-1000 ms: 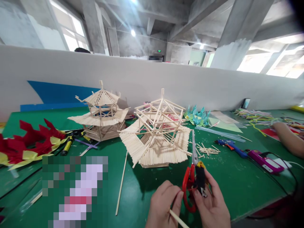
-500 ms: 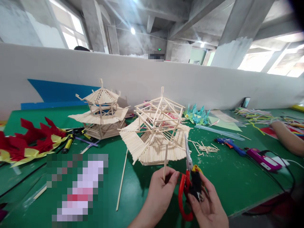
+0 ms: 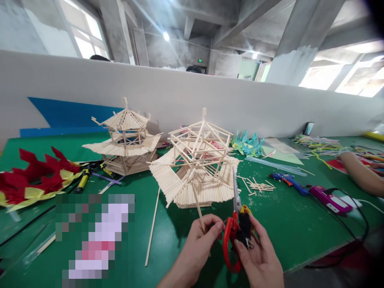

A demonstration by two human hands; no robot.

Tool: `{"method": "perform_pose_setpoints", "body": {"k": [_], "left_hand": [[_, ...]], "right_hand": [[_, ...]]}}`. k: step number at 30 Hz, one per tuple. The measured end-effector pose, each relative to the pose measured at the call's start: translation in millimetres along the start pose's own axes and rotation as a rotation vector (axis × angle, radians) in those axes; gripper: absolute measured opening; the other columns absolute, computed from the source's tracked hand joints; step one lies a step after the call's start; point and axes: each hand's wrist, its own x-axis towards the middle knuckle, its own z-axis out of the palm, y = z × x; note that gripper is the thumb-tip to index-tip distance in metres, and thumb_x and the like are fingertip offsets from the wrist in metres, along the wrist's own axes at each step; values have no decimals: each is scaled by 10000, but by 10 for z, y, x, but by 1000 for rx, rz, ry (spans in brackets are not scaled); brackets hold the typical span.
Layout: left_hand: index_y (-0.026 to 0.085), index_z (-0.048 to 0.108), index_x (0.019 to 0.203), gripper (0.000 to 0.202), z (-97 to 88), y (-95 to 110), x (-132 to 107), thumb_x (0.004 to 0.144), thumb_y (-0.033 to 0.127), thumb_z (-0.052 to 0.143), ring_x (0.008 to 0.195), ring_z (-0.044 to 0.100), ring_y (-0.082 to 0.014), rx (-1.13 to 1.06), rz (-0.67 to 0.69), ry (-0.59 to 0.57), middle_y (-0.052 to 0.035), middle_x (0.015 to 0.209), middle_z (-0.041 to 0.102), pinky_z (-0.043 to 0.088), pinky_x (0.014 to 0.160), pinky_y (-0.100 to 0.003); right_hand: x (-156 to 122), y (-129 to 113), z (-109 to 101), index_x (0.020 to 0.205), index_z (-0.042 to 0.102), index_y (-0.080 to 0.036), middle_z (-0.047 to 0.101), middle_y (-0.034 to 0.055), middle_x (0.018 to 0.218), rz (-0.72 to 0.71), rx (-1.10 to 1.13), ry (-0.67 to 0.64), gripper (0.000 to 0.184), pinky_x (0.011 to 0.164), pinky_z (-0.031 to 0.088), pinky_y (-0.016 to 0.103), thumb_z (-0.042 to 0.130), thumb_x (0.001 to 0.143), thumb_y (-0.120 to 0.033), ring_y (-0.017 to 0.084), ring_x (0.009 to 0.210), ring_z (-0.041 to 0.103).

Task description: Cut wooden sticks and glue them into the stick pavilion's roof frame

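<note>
My left hand (image 3: 202, 236) pinches a thin wooden stick (image 3: 198, 204), which tilts up and left in front of the nearer stick pagoda (image 3: 207, 192). My right hand (image 3: 258, 254) is closed on red-handled scissors (image 3: 230, 244), their blades pointing up beside the pagoda's right eave. A black and yellow object (image 3: 246, 224) is also in that hand; its kind is partly hidden. The nearer pagoda has a slatted lower roof and a bare upper frame. Another stick pagoda (image 3: 126, 148), its roofs covered, stands behind and left. A loose wooden stick (image 3: 153, 228) lies left of my left hand.
Short cut sticks (image 3: 260, 185) lie right of the pagoda. A blue glue gun (image 3: 289, 182) and a purple power strip (image 3: 330, 199) with cables lie further right. Red and yellow felt craft (image 3: 39, 180) sits left. Another person's arm (image 3: 360, 172) reaches in at right.
The stick in my left hand has swung from nearly upright to leaning left. My right hand and the scissors have shifted slightly left in view.
</note>
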Motion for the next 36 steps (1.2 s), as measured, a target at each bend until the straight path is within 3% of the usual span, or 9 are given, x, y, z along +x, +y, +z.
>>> {"method": "perform_pose_setpoints", "body": {"k": [8,14,19,22,24,26,30,33,36], "left_hand": [[130,513,575,233,0,12,55,697,325,549,474,326,-62,24,-38,-24,45,504,430,233,436,-176],[140,530,570,267,-112,0,-120,717,363,534,517,292,-70,78,63,51,49,560,373,217,478,-196],[120,627,627,258,-117,-100,-147,674,370,587,573,402,-94,107,20,-81,14,586,469,297,548,-204],[119,636,599,292,-94,-180,-119,679,394,579,510,391,-82,112,-35,-110,19,515,468,289,497,-194],[116,644,661,368,-97,-222,-115,741,440,488,420,305,-57,116,-56,-72,44,432,400,218,425,-182],[116,627,847,434,-110,-244,-130,794,470,380,386,251,-54,124,-48,7,66,405,337,171,399,-181],[138,546,1026,480,-91,-237,-199,721,504,485,457,288,-68,197,62,112,60,506,346,223,431,-181],[161,582,957,415,-2,-247,-238,707,483,507,475,304,-85,282,175,99,45,517,368,266,448,-196],[183,616,819,305,100,-321,-259,764,424,437,557,431,-133,408,303,129,-27,619,524,345,533,-235]], "right_hand": [[4,-10,21,1163,453,-224,481,110,1228,44,40,-51,505,856,436,386,626,688,-219,257,1074,485],[63,-105,77,1200,384,-197,459,124,1245,21,-1,39,575,913,379,406,632,684,-250,258,1095,465],[60,-130,143,1202,370,-187,459,139,1244,59,35,47,567,929,355,414,619,698,-263,257,1112,447],[59,-135,170,1224,342,-191,472,142,1233,100,63,55,580,918,364,424,603,713,-280,254,1100,460],[73,-134,183,1234,329,-187,472,148,1232,99,62,65,599,919,356,438,602,711,-290,259,1098,461],[89,-130,198,1234,330,-184,453,149,1246,70,43,77,607,932,334,446,606,705,-295,263,1114,443],[78,-126,253,1219,348,-190,401,134,1286,-2,-13,124,586,952,306,440,602,702,-299,265,1148,401],[31,-124,298,1213,358,-188,383,127,1299,-41,-30,145,584,946,322,414,602,696,-304,263,1140,411],[-17,-110,304,1229,353,-192,449,125,1249,-35,-31,152,619,869,414,385,612,679,-309,264,1080,475]]}}
